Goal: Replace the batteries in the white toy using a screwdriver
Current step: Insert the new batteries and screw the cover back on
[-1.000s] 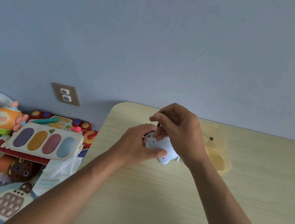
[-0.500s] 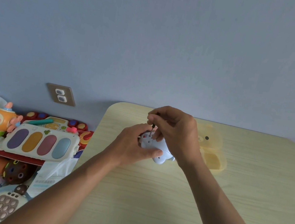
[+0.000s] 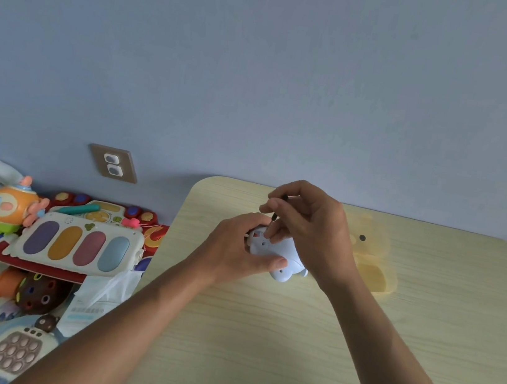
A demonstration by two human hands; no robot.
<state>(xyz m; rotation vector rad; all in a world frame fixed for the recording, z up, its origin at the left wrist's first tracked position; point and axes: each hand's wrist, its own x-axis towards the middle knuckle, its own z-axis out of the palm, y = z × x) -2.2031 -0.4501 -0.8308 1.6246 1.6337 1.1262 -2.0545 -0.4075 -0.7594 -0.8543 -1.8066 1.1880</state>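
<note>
Toys are heaped at far left beside the table (image 3: pixel 255 355); a keyboard toy (image 3: pixel 78 243) with four coloured pads lies on top. The white toy (image 3: pixel 276 253) is held at the table's far middle, clasped by the left hand (image 3: pixel 234 251), thumb pressed on its near side. A dark screwdriver (image 3: pixel 276 213) is pinched in the right hand (image 3: pixel 309 229), tip apparently at the toy's underside. A translucent yellow case (image 3: pixel 372 267) lies open behind.

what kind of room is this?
Probably a home, perhaps a child's playroom: a heap of children's toys including a toy piano, a wall outlet, and a light wood-grain table against a plain wall.
</note>
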